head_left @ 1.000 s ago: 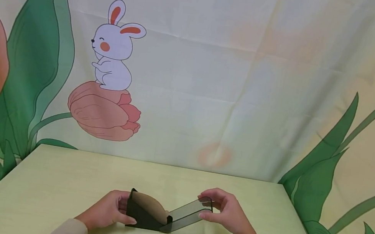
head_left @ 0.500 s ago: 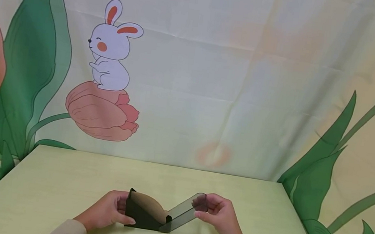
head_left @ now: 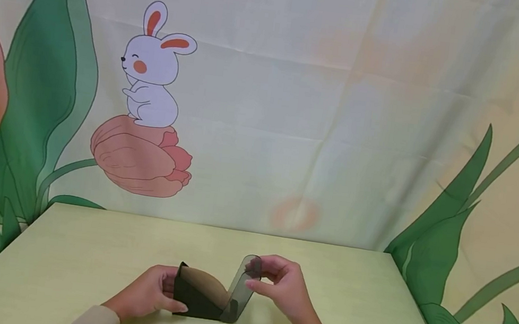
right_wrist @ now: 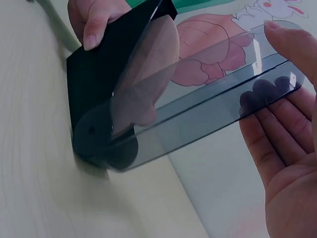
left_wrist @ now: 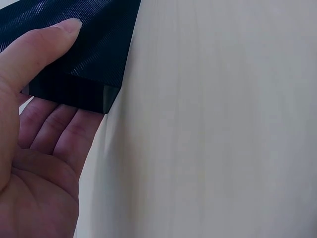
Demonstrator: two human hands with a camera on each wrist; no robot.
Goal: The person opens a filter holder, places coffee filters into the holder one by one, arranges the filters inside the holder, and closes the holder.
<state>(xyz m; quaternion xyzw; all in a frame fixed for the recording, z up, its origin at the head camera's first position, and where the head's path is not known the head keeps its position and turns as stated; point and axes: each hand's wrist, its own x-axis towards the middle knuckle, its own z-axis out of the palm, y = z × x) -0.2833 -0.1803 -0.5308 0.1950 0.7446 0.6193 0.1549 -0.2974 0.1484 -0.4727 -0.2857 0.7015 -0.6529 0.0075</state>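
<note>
A black wedge-shaped holder stands on the table, its slanted mouth filled by tan, round-edged sheets that resemble stacked coffee filter papers. My left hand grips the holder's back end, thumb across the near side in the left wrist view and fingers behind. Hinged at the holder's low right end, a smoky see-through lid tilts steeply upward, apart from the sheets. My right hand pinches the lid's free end between thumb and fingers. Through the clear plastic in the right wrist view, my fingertips show.
The pale wooden table extends on all sides of the holder. Behind it hangs a cloth backdrop printed with tulips and a white rabbit.
The lid has swung up about its hinge from a low slant to a steep tilt. My right hand has moved left with it. My left hand and the holder stay nearly in place.
</note>
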